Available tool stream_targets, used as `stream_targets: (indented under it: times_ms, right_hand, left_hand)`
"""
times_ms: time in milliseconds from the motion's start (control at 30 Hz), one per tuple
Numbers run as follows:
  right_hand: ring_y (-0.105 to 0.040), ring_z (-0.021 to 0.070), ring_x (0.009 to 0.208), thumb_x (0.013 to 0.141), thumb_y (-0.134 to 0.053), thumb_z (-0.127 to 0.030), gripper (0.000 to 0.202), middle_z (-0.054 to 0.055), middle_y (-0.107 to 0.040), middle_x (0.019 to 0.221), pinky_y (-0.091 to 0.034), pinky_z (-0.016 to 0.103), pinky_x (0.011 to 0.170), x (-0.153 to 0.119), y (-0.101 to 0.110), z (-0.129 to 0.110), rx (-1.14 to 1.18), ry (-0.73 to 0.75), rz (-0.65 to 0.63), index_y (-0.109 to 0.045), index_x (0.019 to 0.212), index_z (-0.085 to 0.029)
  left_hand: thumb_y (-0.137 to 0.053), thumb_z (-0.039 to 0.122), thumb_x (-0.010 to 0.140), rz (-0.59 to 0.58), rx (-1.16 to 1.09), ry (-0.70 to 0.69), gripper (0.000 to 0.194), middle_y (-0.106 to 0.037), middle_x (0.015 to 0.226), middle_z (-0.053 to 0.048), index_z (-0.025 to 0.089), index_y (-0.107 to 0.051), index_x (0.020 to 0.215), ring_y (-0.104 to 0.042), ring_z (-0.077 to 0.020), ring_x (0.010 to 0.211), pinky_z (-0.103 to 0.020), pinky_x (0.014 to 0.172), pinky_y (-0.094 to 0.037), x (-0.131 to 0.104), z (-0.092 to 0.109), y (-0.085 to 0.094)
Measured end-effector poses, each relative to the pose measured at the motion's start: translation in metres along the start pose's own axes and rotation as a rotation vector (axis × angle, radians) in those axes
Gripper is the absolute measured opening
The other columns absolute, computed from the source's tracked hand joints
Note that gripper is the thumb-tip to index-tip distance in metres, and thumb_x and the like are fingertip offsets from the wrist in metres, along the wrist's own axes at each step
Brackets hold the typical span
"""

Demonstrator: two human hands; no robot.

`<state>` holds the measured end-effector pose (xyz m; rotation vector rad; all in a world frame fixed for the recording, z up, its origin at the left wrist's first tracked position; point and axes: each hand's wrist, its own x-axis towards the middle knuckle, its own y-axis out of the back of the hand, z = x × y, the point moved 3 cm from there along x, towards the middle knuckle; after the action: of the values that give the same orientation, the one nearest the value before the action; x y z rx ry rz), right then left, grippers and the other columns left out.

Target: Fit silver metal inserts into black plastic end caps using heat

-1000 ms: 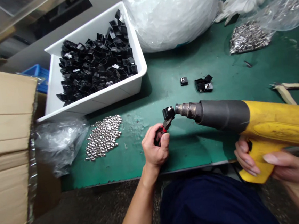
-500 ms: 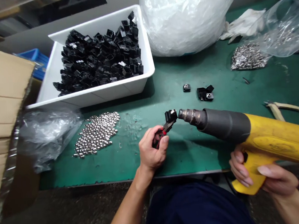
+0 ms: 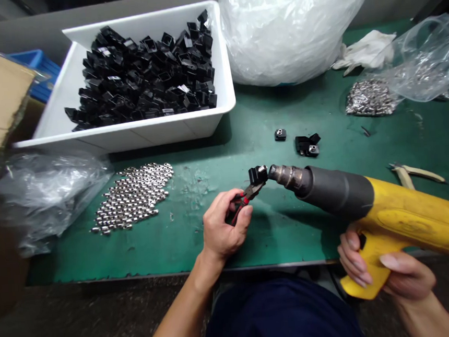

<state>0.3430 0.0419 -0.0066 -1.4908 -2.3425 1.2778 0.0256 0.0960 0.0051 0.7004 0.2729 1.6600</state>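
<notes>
My left hand [image 3: 225,226] is closed around the handles of red-and-black pliers [image 3: 246,198]. Their jaws grip a small black plastic part [image 3: 257,175] with a shiny metal piece at its upper right. My right hand [image 3: 390,269] is wrapped round the grip of a yellow heat gun [image 3: 417,214]. Its stepped metal nozzle [image 3: 288,176] points left at the black part, with a very small gap between them. Beyond the nozzle lie a small black piece with a metal ring [image 3: 280,134] and a larger group of black parts [image 3: 308,145].
A white bin [image 3: 158,129] full of black plastic parts stands at the back left. Metal fittings [image 3: 132,197] lie in rows before it, beside a clear bag [image 3: 53,188]. At right are cutters [image 3: 417,171] and bagged metal pieces [image 3: 370,98]. A big white plastic bag [image 3: 295,31] sits behind.
The view has shifted slightly. Both hands hold the same tools, and the nozzle stays close to the black part, which seems turned a little in the pliers.
</notes>
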Motion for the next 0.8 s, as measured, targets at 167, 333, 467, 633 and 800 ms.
stream_targets:
  times_ms: [167,333,467,633,800]
  right_hand:
    - [-0.050,0.0152,0.055,0.079,-0.067,-0.046,0.035,0.003,-0.057,0.076,-0.040,0.029,0.052,0.000,-0.001,0.001,0.004,0.016,0.029,-0.061,0.104,-0.022]
    - [-0.051,0.0158,0.057,0.080,-0.066,-0.046,0.034,0.004,-0.057,0.078,-0.041,0.030,0.054,-0.006,-0.002,0.001,-0.019,0.030,0.048,-0.061,0.104,-0.023]
    - [-0.050,0.0152,0.056,0.081,-0.065,-0.046,0.033,0.004,-0.058,0.078,-0.040,0.030,0.054,-0.012,-0.003,-0.004,-0.049,0.048,0.048,-0.061,0.105,-0.023]
    - [-0.050,0.0155,0.056,0.081,-0.065,-0.047,0.033,0.004,-0.057,0.078,-0.040,0.030,0.053,-0.014,-0.006,-0.007,-0.050,0.006,0.056,-0.060,0.104,-0.024]
    - [-0.050,0.0166,0.058,0.083,-0.062,-0.048,0.034,0.004,-0.057,0.080,-0.040,0.032,0.054,-0.025,-0.012,-0.011,-0.088,0.015,0.056,-0.060,0.107,-0.025]
  left_hand:
    - [-0.064,0.035,0.092,-0.005,-0.002,0.004,0.031,-0.067,0.093,-0.005,0.019,-0.066,0.118,-0.058,-0.0155,0.075,-0.028,0.074,-0.051,0.000,0.000,0.000]
    - [-0.065,0.032,0.091,-0.019,-0.012,-0.010,0.030,-0.067,0.096,-0.005,0.020,-0.065,0.119,-0.057,-0.0154,0.077,-0.028,0.076,-0.050,-0.001,-0.001,0.000]
    - [-0.065,0.032,0.091,-0.021,-0.002,-0.018,0.030,-0.067,0.097,-0.005,0.021,-0.064,0.119,-0.059,-0.0164,0.079,-0.029,0.077,-0.050,-0.001,-0.003,-0.001]
    - [-0.067,0.030,0.090,-0.005,0.014,-0.074,0.034,-0.069,0.101,-0.006,0.021,-0.063,0.123,-0.063,-0.0180,0.084,-0.030,0.080,-0.052,-0.001,-0.002,-0.002]
    - [-0.069,0.029,0.087,0.048,0.073,-0.176,0.038,-0.070,0.106,-0.008,0.021,-0.060,0.123,-0.066,-0.0216,0.095,-0.034,0.086,-0.055,-0.001,0.001,-0.002]
